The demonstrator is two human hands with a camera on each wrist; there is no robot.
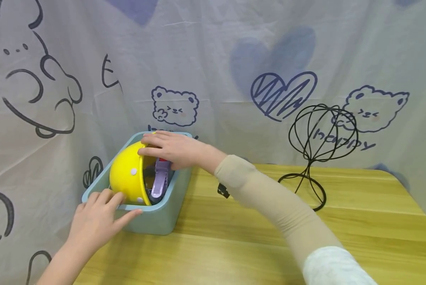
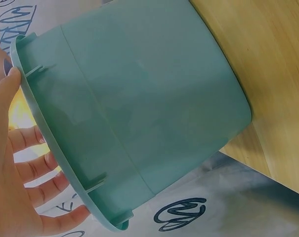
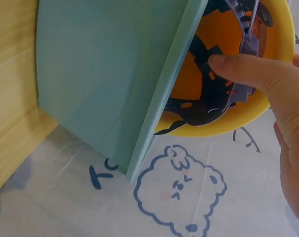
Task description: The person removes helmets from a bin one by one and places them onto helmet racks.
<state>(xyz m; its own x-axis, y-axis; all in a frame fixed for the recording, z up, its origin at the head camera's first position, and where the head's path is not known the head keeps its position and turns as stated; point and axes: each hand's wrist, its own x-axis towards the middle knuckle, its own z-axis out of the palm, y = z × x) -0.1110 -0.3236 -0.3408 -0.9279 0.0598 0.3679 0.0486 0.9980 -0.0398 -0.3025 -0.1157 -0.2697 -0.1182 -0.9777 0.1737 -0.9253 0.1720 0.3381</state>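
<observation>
A yellow hard hat (image 1: 126, 170) lies on its side in a blue-green plastic bin (image 1: 152, 219), its open side facing right. Inside the shell are dark straps (image 3: 208, 98) and a purple plastic strip (image 1: 160, 180). My right hand (image 1: 175, 148) grips the hat's upper rim, fingers over the outer shell and thumb (image 3: 238, 66) inside among the straps. At the bin's near edge, my left hand (image 1: 97, 219) holds the rim. Its thumb (image 2: 8, 84) lies along the outside and its fingers reach over to the inner side, beside the hat.
A black wire stand (image 1: 309, 158) with a round cage top stands on the wooden table (image 1: 234, 241) at right. Behind and to the left hangs a pale curtain (image 1: 213, 59) with drawn bears and hearts. A small black buckle-like piece (image 1: 223, 190) shows beside the right sleeve.
</observation>
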